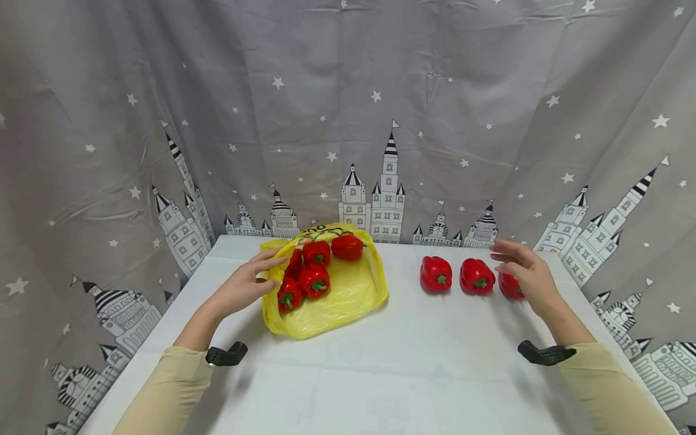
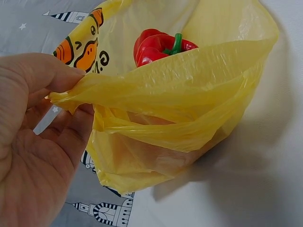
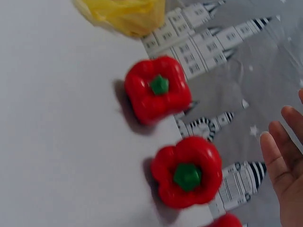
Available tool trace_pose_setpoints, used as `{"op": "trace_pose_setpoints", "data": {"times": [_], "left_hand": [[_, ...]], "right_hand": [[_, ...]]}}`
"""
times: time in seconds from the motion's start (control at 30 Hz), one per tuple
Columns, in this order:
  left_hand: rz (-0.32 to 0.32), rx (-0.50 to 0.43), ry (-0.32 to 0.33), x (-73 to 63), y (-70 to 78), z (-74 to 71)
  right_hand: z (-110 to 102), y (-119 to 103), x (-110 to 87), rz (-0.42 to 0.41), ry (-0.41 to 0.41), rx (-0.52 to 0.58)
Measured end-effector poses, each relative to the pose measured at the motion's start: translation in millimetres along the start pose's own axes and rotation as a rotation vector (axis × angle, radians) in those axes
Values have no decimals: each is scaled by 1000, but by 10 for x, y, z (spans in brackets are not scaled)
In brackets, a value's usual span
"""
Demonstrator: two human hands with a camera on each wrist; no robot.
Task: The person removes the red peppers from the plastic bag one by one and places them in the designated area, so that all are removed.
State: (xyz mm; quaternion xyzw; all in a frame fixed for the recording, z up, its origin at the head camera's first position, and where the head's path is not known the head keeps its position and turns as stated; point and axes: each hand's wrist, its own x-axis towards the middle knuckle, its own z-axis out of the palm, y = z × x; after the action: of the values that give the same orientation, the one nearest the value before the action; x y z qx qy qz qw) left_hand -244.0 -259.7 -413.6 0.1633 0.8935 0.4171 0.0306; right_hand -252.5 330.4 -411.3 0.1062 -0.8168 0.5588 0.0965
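My left hand (image 1: 243, 290) pinches the left rim of a yellow plastic bag (image 1: 348, 299) between thumb and fingers. The bag lies with its mouth spread wide, and several red bell peppers (image 1: 314, 281) with green stems rest inside it, mostly toward its left and back. On the right, my right hand (image 1: 531, 279) hovers with relaxed fingers over a red bell pepper (image 1: 510, 286), partly hiding it. Beside that one sit two more, a middle pepper (image 1: 477, 277) and a left pepper (image 1: 435, 275). The right wrist view shows nothing between the right hand's fingers.
A white table (image 1: 348, 374) carries everything. Behind it and along both sides hangs a grey curtain (image 1: 435, 121) printed with castles and stars. Dark straps (image 1: 226, 354) circle both wrists over beige sleeves.
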Motion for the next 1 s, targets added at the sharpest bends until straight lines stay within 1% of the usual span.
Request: {"op": "trace_pose_setpoints", "data": {"times": [0.17,0.3,0.47,0.57,0.7,0.83,1.0], "left_hand": [[-8,-4,-1,3,4,1],[-3,-6,-2,2,6,0],[1,-6,0,-4,12,-5],[3,-5,0,-4,20,-9],[5,-6,1,-7,19,-11],[11,-3,6,-15,16,-8],[26,-5,12,-20,22,-8]], "right_hand": [[269,-100,34,5,-75,19],[491,-203,35,16,-163,64],[807,-313,43,35,-274,62],[996,-359,44,17,-349,50],[1233,-415,38,-24,-448,66],[1443,-441,47,-52,-513,71],[1683,-486,72,-49,-567,50]]}}
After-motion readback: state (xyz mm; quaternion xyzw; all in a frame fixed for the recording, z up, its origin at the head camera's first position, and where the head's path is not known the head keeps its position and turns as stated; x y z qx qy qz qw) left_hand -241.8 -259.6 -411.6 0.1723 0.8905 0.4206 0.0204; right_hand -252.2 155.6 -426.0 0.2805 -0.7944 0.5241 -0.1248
